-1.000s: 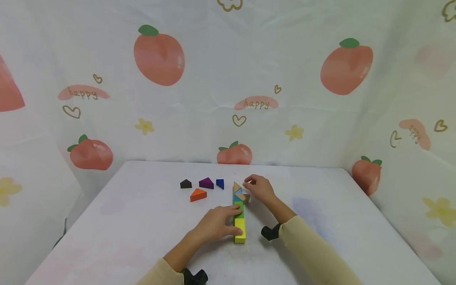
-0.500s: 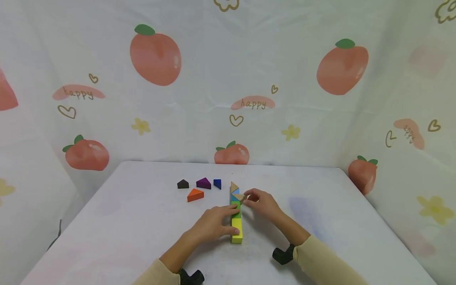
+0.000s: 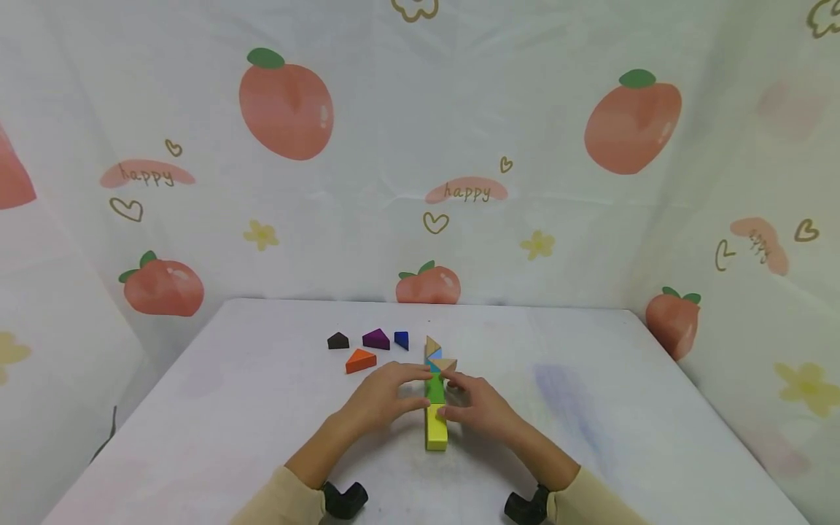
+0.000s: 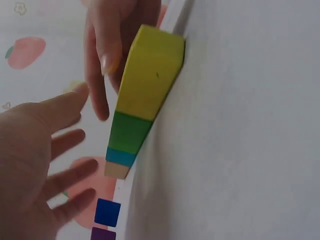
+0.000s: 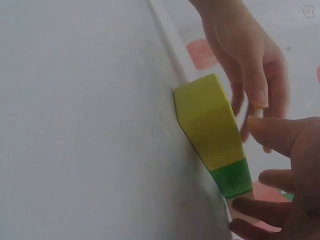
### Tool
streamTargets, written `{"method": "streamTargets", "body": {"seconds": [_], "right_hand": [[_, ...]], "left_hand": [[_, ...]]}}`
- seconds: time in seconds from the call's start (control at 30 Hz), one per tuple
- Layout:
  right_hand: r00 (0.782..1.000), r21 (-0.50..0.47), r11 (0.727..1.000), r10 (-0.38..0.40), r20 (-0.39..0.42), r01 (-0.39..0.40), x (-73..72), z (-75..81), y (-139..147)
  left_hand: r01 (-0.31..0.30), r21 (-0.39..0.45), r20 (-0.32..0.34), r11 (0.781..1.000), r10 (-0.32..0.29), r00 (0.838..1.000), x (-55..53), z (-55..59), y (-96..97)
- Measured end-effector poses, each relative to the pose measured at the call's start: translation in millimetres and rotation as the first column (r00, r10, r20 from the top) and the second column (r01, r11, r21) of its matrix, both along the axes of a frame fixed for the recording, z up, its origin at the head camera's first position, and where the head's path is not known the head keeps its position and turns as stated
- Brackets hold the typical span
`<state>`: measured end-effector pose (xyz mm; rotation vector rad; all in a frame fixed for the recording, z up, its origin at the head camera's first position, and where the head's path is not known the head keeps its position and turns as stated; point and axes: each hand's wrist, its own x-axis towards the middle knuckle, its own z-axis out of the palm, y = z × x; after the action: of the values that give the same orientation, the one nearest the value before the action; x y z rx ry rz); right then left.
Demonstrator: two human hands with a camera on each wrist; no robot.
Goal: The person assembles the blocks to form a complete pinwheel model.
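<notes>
The head camera looks forward and down, from well back, over the worktop to the patterned backdrop. The wrist cameras sit low and close, facing along the yellow block toward the backdrop, both tipped sideways (worktop at right in the left one, at left in the other). All three views share that block, the left grip and the right grip.

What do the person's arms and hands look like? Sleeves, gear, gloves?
Left hand and right hand: bare, no gloves or rings visible. Plain beige left sleeve and right sleeve. Stubby, angled black units at the left cuff and right cuff; no cables visible on them.
</notes>
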<state>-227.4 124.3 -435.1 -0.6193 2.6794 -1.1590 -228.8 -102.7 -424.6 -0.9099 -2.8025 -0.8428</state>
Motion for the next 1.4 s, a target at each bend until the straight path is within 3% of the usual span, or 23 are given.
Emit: {"method": "streamTargets", "body": {"seconds": [0.1, 0.23, 0.37, 0.47, 0.57, 0.87, 1.0, 1.2, 1.4], "right_hand": [[1.000, 0.009, 1.000, 0.013, 0.023, -0.014, 3.1, 0.8, -0.8], [0.998, 0.022, 1.000, 0.005, 0.059, -0.007, 6.3, 2.6, -2.4], [0.998, 0.017, 1.000, 0.016, 0.061, -0.017, 7.9, 2.8, -2.2], [0.998, 0.014, 1.000, 0.026, 0.051, -0.027, 8.2, 2.3, -1.1], [0.998, 0.008, 0.999, 0.033, 0.044, -0.034, 8.7, 2.4, 0.0], [0.996, 0.000, 0.997, 0.076, 0.039, -0.076, 8.4, 3.1, 1.0], [0.995, 0.018, 0.996, 0.090, 0.036, -0.091, 8.4, 3.2, 0.4], [0.996, 0.039, 0.995, 0.090, 0.025, -0.091, 8.4, 1.5, 0.3], [0.996, 0.045, 0.995, 0.090, 0.028, -0.091, 7.1, -0.5, 0.0]], "left_hand": [[0.017, -0.005, -0.148, 1.000, -0.018, 0.989, -7.6, 1.0, -3.8], [0.032, -0.026, -0.306, 0.999, -0.039, 0.951, -19.9, 3.8, -9.0], [0.018, -0.062, -0.405, 0.998, -0.042, 0.913, -35.1, 5.8, -14.5], [-0.018, -0.079, -0.439, 0.997, -0.019, 0.898, -47.7, 6.5, -17.0], [-0.056, -0.089, -0.442, 0.994, 0.011, 0.897, -60.4, 6.1, -17.5], [-0.143, -0.119, -0.375, 0.983, 0.089, 0.923, -89.4, 2.0, -17.8], [-0.174, -0.170, -0.343, 0.970, 0.107, 0.933, -97.0, 0.2, -19.3], [-0.235, -0.266, -0.266, 0.935, 0.163, 0.950, -104.5, -1.9, -17.2], [-0.272, -0.310, -0.224, 0.911, 0.208, 0.952, -107.9, 0.0, -16.2]]}}
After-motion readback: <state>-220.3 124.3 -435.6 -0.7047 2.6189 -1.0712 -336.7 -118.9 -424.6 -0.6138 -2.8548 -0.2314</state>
